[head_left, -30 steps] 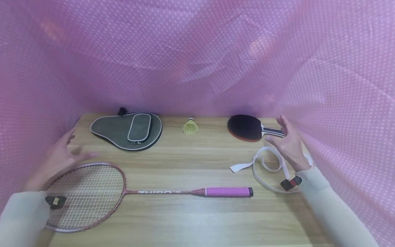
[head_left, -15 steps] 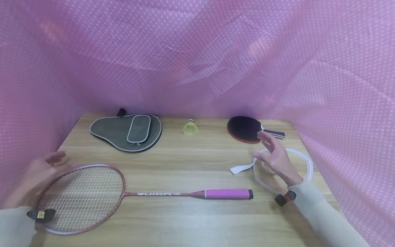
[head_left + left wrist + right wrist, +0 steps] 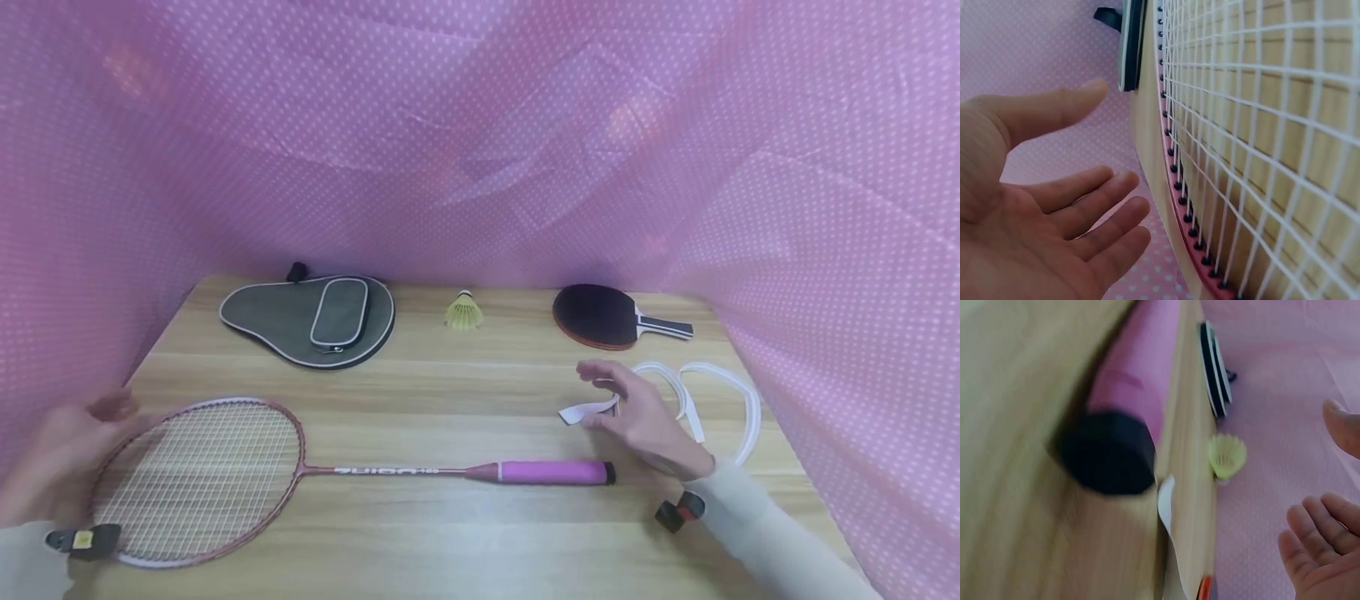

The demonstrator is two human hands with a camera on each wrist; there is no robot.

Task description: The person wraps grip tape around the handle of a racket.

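Both our hands are open and empty — left hand (image 3: 63, 454) beside the pink-framed badminton racket's (image 3: 225, 471) strung head, right hand (image 3: 637, 417) near its pink foam-wrapped grip (image 3: 553, 472). We judge it light and stiff — best held at that grip.

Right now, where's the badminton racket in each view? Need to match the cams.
Head: badminton racket lies across the lower table, strung head left beside the left hand, pink grip right by the right hand.
Left wrist: only the strung head, filling the right side.
Right wrist: only the pink grip, upper left.
Shared landmark: the grey paddle case.
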